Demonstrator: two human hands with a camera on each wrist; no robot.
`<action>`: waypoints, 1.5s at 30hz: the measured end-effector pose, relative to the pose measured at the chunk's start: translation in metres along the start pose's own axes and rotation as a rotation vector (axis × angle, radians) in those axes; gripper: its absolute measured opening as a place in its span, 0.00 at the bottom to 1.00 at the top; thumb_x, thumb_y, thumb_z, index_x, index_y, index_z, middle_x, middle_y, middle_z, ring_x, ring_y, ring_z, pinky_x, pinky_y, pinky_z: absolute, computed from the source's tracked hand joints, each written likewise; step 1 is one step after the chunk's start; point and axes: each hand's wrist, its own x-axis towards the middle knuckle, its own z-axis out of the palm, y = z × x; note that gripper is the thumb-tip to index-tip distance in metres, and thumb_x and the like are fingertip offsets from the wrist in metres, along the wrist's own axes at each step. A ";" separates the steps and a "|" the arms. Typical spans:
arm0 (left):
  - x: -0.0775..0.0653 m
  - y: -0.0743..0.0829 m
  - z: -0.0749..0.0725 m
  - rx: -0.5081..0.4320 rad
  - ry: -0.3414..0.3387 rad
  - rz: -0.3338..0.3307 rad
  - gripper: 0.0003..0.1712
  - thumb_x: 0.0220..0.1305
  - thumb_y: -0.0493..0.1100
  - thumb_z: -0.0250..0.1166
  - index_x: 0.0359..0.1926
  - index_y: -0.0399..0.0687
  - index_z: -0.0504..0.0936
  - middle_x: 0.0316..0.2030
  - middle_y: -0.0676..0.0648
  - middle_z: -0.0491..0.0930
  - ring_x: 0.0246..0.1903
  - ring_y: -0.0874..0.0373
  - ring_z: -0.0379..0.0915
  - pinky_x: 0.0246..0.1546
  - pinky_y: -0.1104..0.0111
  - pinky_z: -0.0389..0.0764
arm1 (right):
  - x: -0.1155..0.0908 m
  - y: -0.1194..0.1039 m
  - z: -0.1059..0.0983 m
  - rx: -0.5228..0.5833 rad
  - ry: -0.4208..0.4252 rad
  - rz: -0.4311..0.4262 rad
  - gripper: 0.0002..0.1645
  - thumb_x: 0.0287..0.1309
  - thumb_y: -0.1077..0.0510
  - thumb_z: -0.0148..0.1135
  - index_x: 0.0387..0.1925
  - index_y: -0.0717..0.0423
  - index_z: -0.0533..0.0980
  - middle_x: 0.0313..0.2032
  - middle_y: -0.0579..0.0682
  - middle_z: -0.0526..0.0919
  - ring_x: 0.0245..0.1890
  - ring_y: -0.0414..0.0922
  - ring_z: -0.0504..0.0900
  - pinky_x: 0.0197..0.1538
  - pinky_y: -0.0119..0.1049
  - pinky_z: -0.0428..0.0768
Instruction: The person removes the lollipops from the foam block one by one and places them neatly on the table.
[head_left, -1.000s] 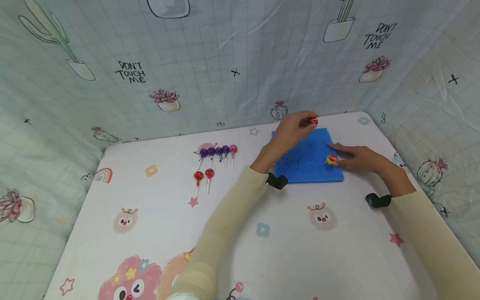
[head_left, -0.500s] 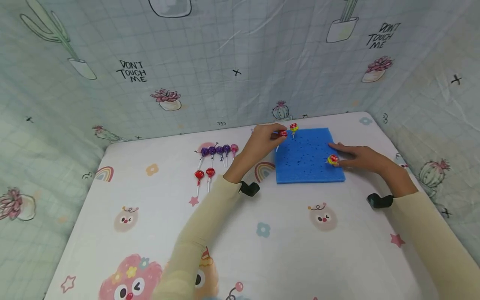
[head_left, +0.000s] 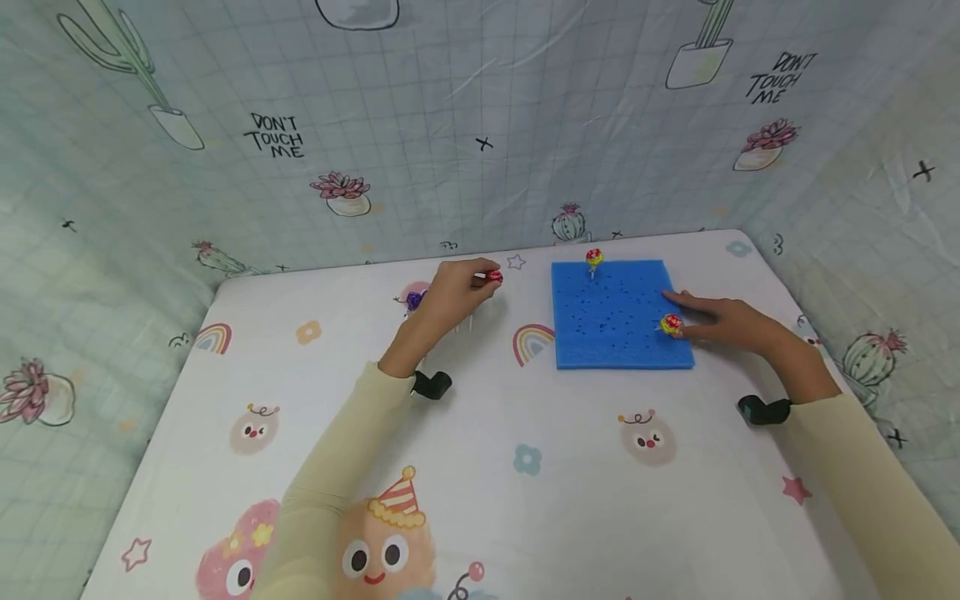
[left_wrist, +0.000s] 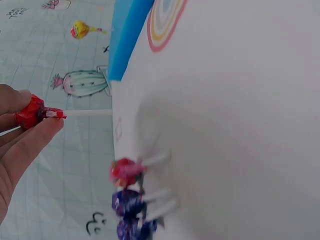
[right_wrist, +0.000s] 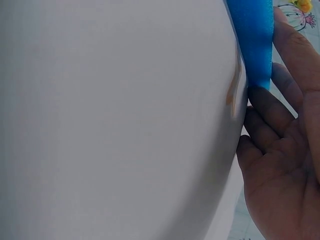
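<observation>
My left hand (head_left: pixel 450 293) pinches a red-wrapped lollipop (left_wrist: pixel 31 113) by its head, above the table left of a blue foam block (head_left: pixel 626 350). Its white stick points down toward the tabletop. Just below in the left wrist view are a pink lollipop (left_wrist: pixel 126 172) and purple lollipops (left_wrist: pixel 128 202), mostly hidden by the hand in the head view. My right hand (head_left: pixel 735 323) rests against the block's right edge, fingers extended and touching it. Near its thumb stands a yellow-and-red lollipop (head_left: pixel 671 324) in the foam; another yellow-and-red lollipop (head_left: pixel 594 257) stands at the back left.
Many small holes dot the foam block's top. The white table (head_left: pixel 517 533) carries printed cartoon figures, and a patterned curtain (head_left: pixel 420 125) hangs behind it and along both sides. My left forearm (head_left: pixel 330 475) crosses over the table's left half.
My left hand, holding the red lollipop, has moved left from above the foam block to over the lollipop row. My right hand stays at the block's edge.
</observation>
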 end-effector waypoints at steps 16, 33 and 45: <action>-0.028 -0.021 -0.029 0.128 0.014 -0.065 0.18 0.68 0.36 0.68 0.57 0.38 0.84 0.49 0.41 0.87 0.48 0.50 0.86 0.49 0.60 0.85 | -0.001 -0.001 0.004 0.009 -0.001 -0.016 0.52 0.66 0.34 0.63 0.80 0.50 0.53 0.76 0.71 0.49 0.74 0.76 0.47 0.68 0.76 0.51; -0.040 -0.036 -0.032 0.038 0.073 -0.106 0.18 0.67 0.38 0.69 0.56 0.36 0.84 0.47 0.40 0.87 0.45 0.49 0.87 0.45 0.56 0.86 | -0.002 0.001 0.002 -0.014 0.015 -0.035 0.50 0.67 0.37 0.63 0.80 0.51 0.53 0.75 0.71 0.51 0.73 0.76 0.48 0.67 0.77 0.53; -0.042 -0.041 -0.022 -0.028 0.091 -0.126 0.19 0.68 0.39 0.69 0.57 0.37 0.84 0.50 0.40 0.86 0.47 0.51 0.87 0.46 0.57 0.86 | -0.001 0.004 0.001 -0.008 0.012 -0.029 0.50 0.67 0.37 0.62 0.80 0.50 0.53 0.76 0.70 0.49 0.73 0.76 0.47 0.67 0.76 0.51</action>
